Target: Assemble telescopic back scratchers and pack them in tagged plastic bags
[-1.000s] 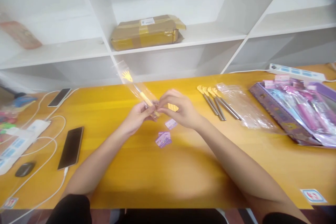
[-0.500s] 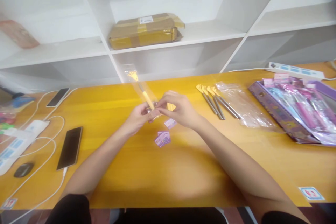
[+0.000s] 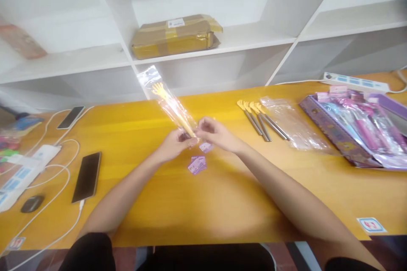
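Note:
A yellow hand-shaped back scratcher (image 3: 168, 100) lies inside a clear plastic bag (image 3: 149, 75), tilted with its hand-shaped head up and to the left. My left hand (image 3: 173, 145) is closed around the lower end of the bagged scratcher. At the bag's lower end, my right hand (image 3: 219, 134) pinches the plastic edge, its fingertips partly hidden. Just below the hands, a purple printed card (image 3: 206, 147) lies on the table, with a small pile of similar cards (image 3: 197, 165) closer to me.
Several unwrapped back scratchers (image 3: 262, 120) lie to the right, beside flat clear bags (image 3: 295, 125). Farther right stands a purple box (image 3: 341, 135) of bagged items. Phones (image 3: 87, 177), cables and a power strip (image 3: 28, 173) occupy the left. A taped carton (image 3: 174, 38) sits on the shelf.
The scratcher sits lower in the bag, with the bag's top now extending well past its head. My right hand has opened slightly and shifted; the yellow patch beneath it is no longer visible.

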Action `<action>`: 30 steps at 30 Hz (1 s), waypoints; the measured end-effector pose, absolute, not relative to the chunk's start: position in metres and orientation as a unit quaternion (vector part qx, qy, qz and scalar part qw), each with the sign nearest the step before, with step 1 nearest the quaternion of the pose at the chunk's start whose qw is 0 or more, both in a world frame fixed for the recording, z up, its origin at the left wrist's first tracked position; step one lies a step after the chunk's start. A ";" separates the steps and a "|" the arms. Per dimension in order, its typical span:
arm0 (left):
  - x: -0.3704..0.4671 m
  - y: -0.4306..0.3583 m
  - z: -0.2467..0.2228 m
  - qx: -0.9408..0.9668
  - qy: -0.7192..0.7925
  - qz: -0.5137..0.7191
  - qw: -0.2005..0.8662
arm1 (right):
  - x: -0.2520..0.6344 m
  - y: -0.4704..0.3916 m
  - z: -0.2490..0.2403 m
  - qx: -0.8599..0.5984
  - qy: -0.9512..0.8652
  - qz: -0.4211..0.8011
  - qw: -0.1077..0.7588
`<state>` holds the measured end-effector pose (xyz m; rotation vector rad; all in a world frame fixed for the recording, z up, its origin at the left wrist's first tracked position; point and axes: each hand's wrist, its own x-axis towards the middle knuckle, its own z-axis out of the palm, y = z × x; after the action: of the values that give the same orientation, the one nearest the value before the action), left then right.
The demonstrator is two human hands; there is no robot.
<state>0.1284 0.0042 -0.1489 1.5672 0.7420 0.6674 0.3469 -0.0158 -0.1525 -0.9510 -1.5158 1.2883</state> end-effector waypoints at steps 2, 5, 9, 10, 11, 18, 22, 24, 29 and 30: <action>0.131 0.008 -0.163 0.695 0.303 0.248 0.603 | 0.351 -0.026 -0.173 -0.394 -0.621 0.537 0.413; 0.134 0.011 -0.183 0.734 0.283 0.208 0.581 | 0.355 -0.040 -0.201 -0.418 -0.653 0.486 0.404; 0.135 0.003 -0.204 0.821 0.265 0.209 0.461 | 0.358 -0.046 -0.222 -0.404 -0.698 0.430 0.406; 0.134 0.000 -0.208 0.843 0.258 0.211 0.423 | 0.359 -0.047 -0.224 -0.396 -0.710 0.423 0.401; 0.133 -0.002 -0.212 0.859 0.250 0.211 0.394 | 0.359 -0.047 -0.225 -0.385 -0.722 0.418 0.394; 0.135 -0.002 -0.220 0.871 0.229 0.175 0.398 | 0.365 -0.045 -0.222 -0.342 -0.747 0.452 0.348; 0.136 0.002 -0.219 0.860 0.239 0.176 0.414 | 0.365 -0.044 -0.221 -0.351 -0.728 0.476 0.347; 0.137 0.002 -0.219 0.852 0.246 0.182 0.425 | 0.365 -0.044 -0.221 -0.355 -0.716 0.484 0.355; 0.138 0.001 -0.218 0.838 0.260 0.192 0.439 | 0.362 -0.045 -0.219 -0.366 -0.694 0.499 0.367; 0.138 0.001 -0.218 0.840 0.260 0.193 0.436 | 0.362 -0.046 -0.219 -0.368 -0.692 0.500 0.370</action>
<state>0.1384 0.0012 -0.2177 2.0887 0.6474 0.4798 0.3620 -0.0459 -0.2190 -0.9442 -1.7749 1.2820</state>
